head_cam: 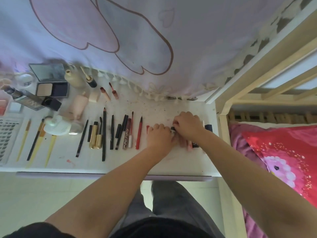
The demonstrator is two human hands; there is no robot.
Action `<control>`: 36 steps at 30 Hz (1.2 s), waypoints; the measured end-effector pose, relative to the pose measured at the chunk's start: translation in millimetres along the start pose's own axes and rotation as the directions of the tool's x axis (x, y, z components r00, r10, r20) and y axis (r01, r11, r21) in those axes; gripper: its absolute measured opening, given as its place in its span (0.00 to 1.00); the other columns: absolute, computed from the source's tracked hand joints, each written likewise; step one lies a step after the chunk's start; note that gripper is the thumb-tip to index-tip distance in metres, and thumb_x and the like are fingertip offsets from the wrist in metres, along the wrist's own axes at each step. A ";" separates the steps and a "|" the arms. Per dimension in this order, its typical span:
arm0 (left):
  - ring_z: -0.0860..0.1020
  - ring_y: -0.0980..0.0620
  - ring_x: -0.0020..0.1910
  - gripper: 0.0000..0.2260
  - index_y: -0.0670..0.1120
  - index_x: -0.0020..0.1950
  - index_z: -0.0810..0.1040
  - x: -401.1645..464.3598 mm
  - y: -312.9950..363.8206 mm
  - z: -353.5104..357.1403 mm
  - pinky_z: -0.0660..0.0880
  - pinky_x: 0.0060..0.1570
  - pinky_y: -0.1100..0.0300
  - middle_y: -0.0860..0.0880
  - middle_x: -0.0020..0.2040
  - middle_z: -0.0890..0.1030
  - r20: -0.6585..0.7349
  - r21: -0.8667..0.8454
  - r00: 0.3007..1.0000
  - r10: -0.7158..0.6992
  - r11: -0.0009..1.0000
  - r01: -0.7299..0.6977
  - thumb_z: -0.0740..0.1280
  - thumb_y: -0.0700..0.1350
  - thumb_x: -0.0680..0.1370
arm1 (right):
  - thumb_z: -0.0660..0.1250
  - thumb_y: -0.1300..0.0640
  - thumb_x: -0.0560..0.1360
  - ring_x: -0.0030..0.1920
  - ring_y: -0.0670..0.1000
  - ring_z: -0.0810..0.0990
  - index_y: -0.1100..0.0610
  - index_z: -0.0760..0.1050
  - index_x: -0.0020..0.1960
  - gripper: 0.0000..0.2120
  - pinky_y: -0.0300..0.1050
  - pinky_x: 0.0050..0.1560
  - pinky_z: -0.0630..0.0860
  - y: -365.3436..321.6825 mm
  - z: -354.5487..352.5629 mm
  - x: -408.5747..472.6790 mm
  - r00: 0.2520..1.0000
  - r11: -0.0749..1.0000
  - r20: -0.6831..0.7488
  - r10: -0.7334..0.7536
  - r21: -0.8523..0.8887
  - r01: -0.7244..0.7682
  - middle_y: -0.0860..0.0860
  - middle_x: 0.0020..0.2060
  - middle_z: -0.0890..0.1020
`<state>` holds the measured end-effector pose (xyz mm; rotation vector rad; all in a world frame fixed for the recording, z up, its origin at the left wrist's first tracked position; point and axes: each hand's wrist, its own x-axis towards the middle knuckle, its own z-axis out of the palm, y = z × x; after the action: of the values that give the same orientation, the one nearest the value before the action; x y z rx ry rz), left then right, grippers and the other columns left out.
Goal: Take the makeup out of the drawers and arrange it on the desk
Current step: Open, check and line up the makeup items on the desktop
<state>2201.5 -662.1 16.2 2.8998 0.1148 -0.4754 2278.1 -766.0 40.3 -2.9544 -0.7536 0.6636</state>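
A: What is laid out on the table (171, 162)?

B: A row of makeup is seen across the white top: yellow-handled brushes (36, 140) at the left, then black pencils (104, 134), 2 gold mascara tubes (96, 136) and a red liner pen (139, 134). Nearly all are laid with their long axes running from the near edge toward the far edge, roughly parallel. An open compact (51, 83) with its mirror raised is set at the far left, beside a beige bottle (75, 79).

A: And what is being handled?

B: A small dark-capped tube (172, 130) is gripped between the left hand (159, 134) and the right hand (187, 125), both with fingers curled around it, near the right end of the table. Its axis cannot be told; it is mostly covered by the fingers.

A: What surrounds the work?

B: A pale cartoon-printed curtain (154, 40) is hung behind the table, and a bed (283, 152) with a red and pink quilt is placed just to the right. More tubes are partly hidden under the right wrist.
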 end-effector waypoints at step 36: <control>0.74 0.54 0.38 0.11 0.49 0.56 0.71 -41.1 -74.6 -62.9 0.69 0.34 0.60 0.53 0.42 0.77 -0.160 -0.417 0.963 0.217 0.869 -0.265 0.56 0.53 0.81 | 0.60 0.51 0.79 0.34 0.44 0.75 0.53 0.74 0.49 0.07 0.37 0.35 0.71 -40.2 -68.7 -44.6 0.957 0.744 0.256 -0.137 0.664 -0.071 0.48 0.39 0.80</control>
<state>2173.9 -577.9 74.0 2.4495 -0.1138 -0.2115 2252.5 -745.4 125.4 -2.1967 -0.4351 1.1065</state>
